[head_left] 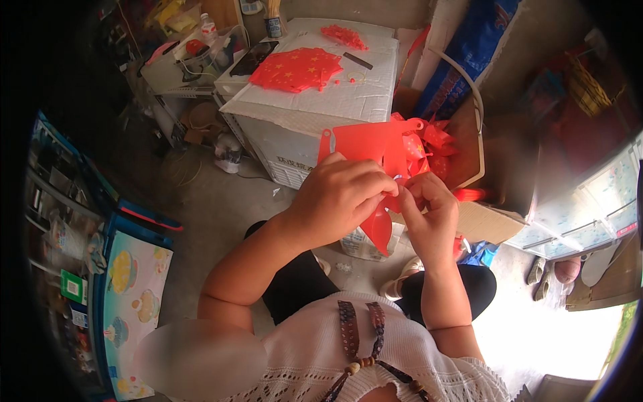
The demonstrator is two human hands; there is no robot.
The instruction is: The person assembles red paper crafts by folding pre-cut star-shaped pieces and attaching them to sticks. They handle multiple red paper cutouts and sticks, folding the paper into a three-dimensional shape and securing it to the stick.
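Note:
A red plastic pinwheel sheet (362, 142) with small holes at its corners is between my hands, in front of my chest. My left hand (343, 192) pinches it near the middle, fingers closed. Close beside it, my right hand (432, 204) is also closed, its thumb and fingers pinching the sheet where the two hands meet. One pointed red flap (380, 231) hangs below my left fingers. The exact spot between the fingertips is partly hidden. Several red pieces with gold stars (439, 139) lie in the cardboard box (477, 157) just beyond.
A white foam-topped box (301, 124) carries a stack of star-patterned red sheets (298, 69), small red parts (345, 36), a dark strip (358, 61) and a phone (254, 58). A cluttered side table (167, 77) stands left of it. A blue-framed freezer (137, 295) is at my left.

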